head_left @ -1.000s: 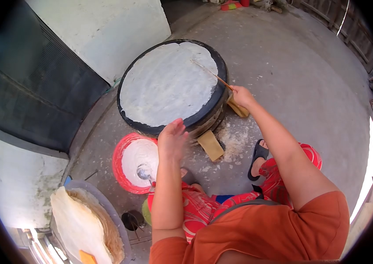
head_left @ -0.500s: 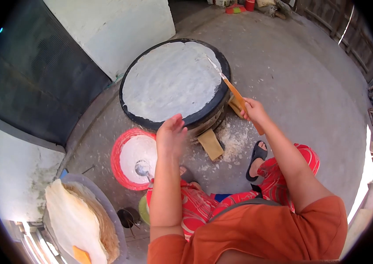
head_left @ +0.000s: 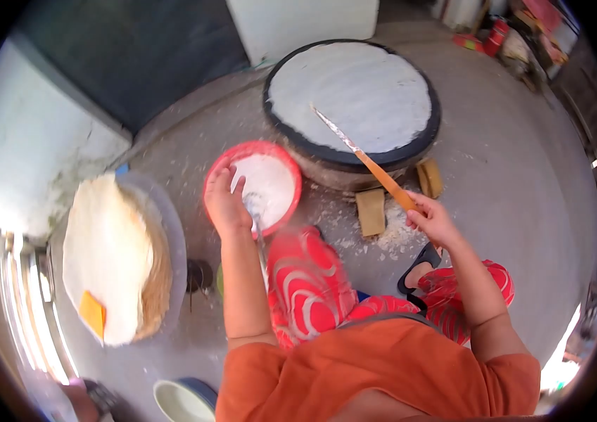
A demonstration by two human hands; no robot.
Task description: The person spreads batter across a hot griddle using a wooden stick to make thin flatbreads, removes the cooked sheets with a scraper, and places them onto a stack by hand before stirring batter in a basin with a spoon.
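While the right hand [head_left: 433,221] has its fingers wrapped around the rear of the wooden handle of a long spatula [head_left: 376,169], the blade slants ahead and to the left of them, its tip over a white sheet [head_left: 351,84] spread on a round, black-rimmed griddle [head_left: 333,155]; whether the tip touches, I cannot tell. With the grip so far back, a slight turn of the wrist would swing the tip widely, and it could gouge the sheet if it came down steeply. Lifting at one spot while the edge clings could rip it, since it looks thin. The left hand [head_left: 229,207] has its fingers loosely parted, nothing visible in them, at the left rim of a red basin [head_left: 297,176] of white mixture. A ladle [head_left: 256,204] stands just right of those fingers, so a low sweep could knock it and splash the mixture. Left of them and nearer the body, stacked sheets [head_left: 101,239] sit on a tray [head_left: 177,281]; a stray elbow could shift the pile.
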